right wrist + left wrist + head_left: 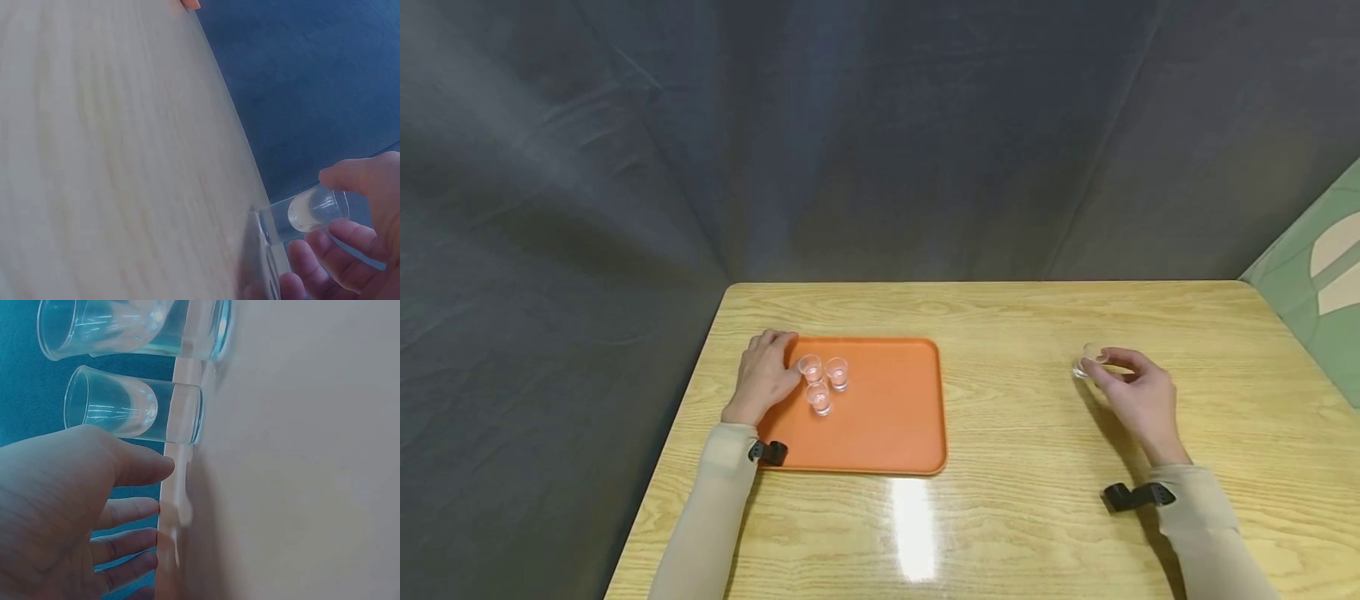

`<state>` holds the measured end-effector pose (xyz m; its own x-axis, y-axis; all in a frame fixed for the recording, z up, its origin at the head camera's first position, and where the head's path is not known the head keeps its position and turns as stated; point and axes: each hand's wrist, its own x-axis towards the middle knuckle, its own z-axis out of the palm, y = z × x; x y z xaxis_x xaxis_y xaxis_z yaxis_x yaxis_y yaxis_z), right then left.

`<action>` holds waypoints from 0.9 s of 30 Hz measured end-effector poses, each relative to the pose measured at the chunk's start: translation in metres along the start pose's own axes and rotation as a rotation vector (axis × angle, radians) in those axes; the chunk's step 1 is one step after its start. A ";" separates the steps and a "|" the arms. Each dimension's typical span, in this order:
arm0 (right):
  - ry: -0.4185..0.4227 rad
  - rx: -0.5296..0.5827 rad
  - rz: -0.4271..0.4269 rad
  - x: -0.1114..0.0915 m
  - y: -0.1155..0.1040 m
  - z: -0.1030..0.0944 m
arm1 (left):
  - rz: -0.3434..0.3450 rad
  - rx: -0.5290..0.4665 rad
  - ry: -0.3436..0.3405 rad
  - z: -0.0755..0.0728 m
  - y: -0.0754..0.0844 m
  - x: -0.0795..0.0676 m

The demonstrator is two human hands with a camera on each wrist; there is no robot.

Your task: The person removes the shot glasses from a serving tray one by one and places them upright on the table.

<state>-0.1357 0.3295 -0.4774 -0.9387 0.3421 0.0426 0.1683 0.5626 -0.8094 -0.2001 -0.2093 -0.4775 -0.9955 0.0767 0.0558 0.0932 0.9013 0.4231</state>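
Observation:
On the orange tray (887, 408), three small clear shot glasses stand close together, among them a front shot glass (819, 401). My left hand (763, 379) rests at the tray's left rim, its thumb beside the nearest shot glass (137, 406) and its fingers extended. Far to the right of the tray, my right hand (1138, 400) holds another shot glass (306, 214) near its rim, thumb on one side and fingers on the other. This glass is upright, its thick base right at the tabletop.
The wooden table (1000, 517) ends at a dark fabric wall (887, 150) along the back and left. A green patterned panel (1330, 275) borders the right side. Between the tray and the right hand lies bare wood.

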 end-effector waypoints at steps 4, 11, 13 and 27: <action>0.003 0.006 -0.007 0.000 0.000 0.000 | 0.001 -0.001 0.000 -0.001 0.000 0.000; -0.020 -0.015 -0.019 0.000 0.001 -0.001 | 0.005 -0.001 -0.002 -0.001 0.000 0.000; -0.025 -0.019 -0.023 0.000 0.001 -0.001 | 0.005 -0.002 -0.001 -0.001 0.000 0.000; 0.053 -0.013 -0.059 0.000 -0.014 -0.003 | 0.009 -0.003 0.004 -0.001 -0.001 0.000</action>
<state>-0.1369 0.3233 -0.4642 -0.9299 0.3474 0.1211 0.1175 0.5922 -0.7972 -0.1997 -0.2106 -0.4768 -0.9945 0.0830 0.0637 0.1023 0.8993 0.4251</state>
